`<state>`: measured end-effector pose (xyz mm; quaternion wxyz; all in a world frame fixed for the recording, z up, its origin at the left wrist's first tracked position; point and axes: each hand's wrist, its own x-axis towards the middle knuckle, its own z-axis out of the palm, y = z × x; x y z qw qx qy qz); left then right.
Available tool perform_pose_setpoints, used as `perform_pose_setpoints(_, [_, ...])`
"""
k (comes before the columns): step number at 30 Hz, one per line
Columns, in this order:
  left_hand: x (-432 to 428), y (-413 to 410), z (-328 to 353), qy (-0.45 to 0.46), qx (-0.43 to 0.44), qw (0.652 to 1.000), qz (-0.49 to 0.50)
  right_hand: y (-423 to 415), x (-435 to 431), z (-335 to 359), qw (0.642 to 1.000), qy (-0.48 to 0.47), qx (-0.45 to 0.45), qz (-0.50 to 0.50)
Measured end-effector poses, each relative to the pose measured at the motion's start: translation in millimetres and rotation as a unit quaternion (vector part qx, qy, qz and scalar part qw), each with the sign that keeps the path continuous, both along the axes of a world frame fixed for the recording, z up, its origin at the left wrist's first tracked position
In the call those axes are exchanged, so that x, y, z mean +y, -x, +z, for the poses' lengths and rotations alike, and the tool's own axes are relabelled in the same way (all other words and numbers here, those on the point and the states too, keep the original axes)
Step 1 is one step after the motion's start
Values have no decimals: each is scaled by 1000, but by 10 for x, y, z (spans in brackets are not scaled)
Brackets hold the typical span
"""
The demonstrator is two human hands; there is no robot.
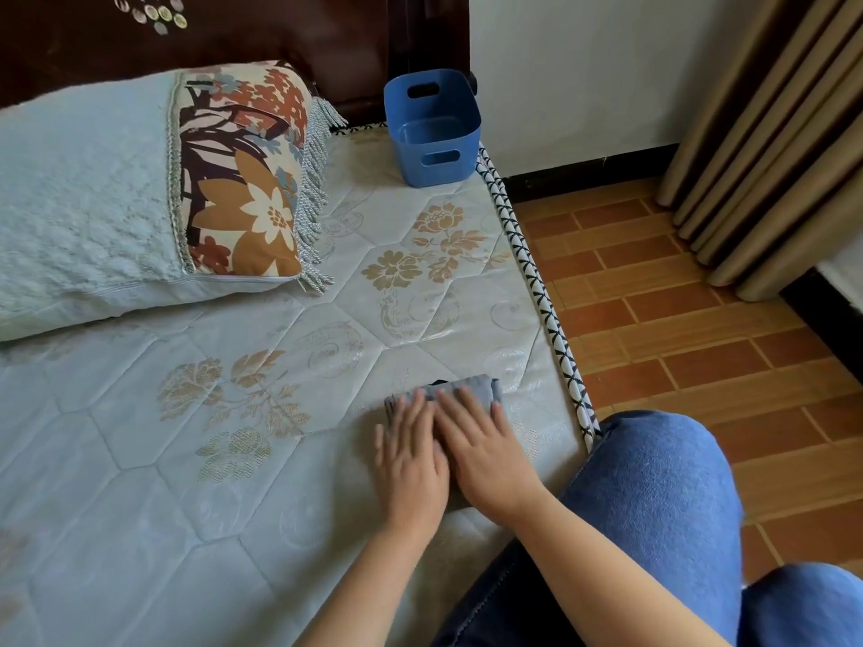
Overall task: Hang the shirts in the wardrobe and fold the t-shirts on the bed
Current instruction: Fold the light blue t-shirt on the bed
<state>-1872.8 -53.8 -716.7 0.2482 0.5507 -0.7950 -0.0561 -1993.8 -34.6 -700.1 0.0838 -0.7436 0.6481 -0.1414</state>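
A grey t-shirt (471, 386), folded into a small flat bundle, lies on the bed (261, 459) near its right edge. My left hand (411, 459) and my right hand (490, 455) lie side by side on top of it, fingers straight, pressing it flat. The hands cover most of the bundle; only its far edge shows. No wardrobe and no shirts are in view.
A blue plastic basket (434, 128) stands at the bed's far right corner, nothing visible inside. A pale blue pillow with a floral end (140, 198) lies at the head. My knee in blue jeans (654, 497) is at the bed's edge. Tiled floor (677, 319) and curtains (784, 133) lie right.
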Motion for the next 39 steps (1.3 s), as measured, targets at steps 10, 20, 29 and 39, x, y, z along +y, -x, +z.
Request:
perform_pose_setpoints(10, [-61,-3,-68,-146,-121,982,-1,133,-37,-90,975,-208,-5,-82])
perform_pose_setpoints(20, [7,-86,-27,-50,-84,993,-65,78,6,73,988,-146,-30,-45])
perform_pose_setpoints(29, [7,-72,-34,-122,-183,973,-68,152,37,-11,959,-263,-28,-107])
perform_pose_setpoints(39, [376,-17,-44,-82,-230,960,-136,241,18,104,899,-159,-286,-290])
